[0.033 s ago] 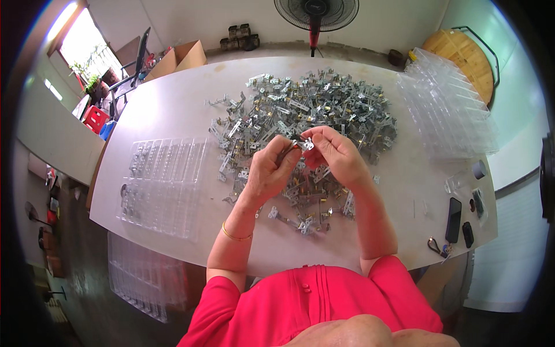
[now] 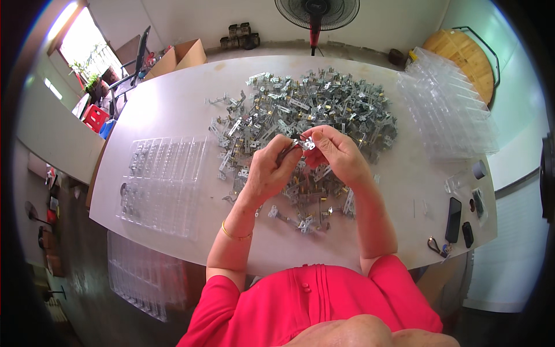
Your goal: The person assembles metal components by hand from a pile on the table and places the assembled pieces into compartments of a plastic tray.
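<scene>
Hardly anything has moved: at the frame's centre, the right hand (image 2: pixel 340 159) pinches a small metal bracket (image 2: pixel 310 143) against a mostly hidden grey piece (image 2: pixel 295 143) clasped in the left hand (image 2: pixel 272 168), so handling continues. Beyond spreads a parts heap (image 2: pixel 324 101) on the desk (image 2: pixel 173 104); 1 clear tray (image 2: pixel 193 202), left, seemingly holds grey bits.

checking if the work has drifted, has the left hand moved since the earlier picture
No: judged against the table, the left hand shows no clear shift in any direction.
</scene>
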`<move>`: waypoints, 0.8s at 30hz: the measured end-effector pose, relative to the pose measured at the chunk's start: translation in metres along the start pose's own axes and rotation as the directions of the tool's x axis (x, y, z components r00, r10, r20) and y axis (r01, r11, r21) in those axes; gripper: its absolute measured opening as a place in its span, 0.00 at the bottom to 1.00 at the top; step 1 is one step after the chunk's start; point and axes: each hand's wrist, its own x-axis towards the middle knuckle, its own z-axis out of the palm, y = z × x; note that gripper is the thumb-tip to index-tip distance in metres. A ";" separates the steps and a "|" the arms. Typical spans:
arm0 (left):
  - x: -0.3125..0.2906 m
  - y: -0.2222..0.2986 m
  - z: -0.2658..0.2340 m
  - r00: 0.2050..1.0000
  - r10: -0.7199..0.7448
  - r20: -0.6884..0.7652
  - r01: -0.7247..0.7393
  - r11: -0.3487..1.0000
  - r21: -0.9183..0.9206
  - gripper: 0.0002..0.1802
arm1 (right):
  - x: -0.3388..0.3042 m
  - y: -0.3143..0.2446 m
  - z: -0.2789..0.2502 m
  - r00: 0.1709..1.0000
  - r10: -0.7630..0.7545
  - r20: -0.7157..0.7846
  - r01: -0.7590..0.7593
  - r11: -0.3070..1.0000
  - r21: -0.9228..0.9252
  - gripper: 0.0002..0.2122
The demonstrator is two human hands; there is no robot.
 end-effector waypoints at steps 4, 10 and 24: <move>0.001 0.005 -0.002 0.996 0.088 0.003 -0.087 0.988 0.129 0.08 | 0.002 0.002 0.000 0.999 -0.033 0.036 0.033 0.999 0.003 0.12; 0.000 0.009 -0.003 0.991 0.129 0.036 -0.133 0.979 0.157 0.08 | 0.002 0.005 0.000 0.999 -0.042 0.028 0.040 0.998 0.054 0.11; 0.000 0.005 0.000 0.979 0.185 0.086 -0.201 0.946 0.252 0.10 | 0.002 0.009 0.007 0.971 -0.235 -0.054 0.240 0.958 0.154 0.07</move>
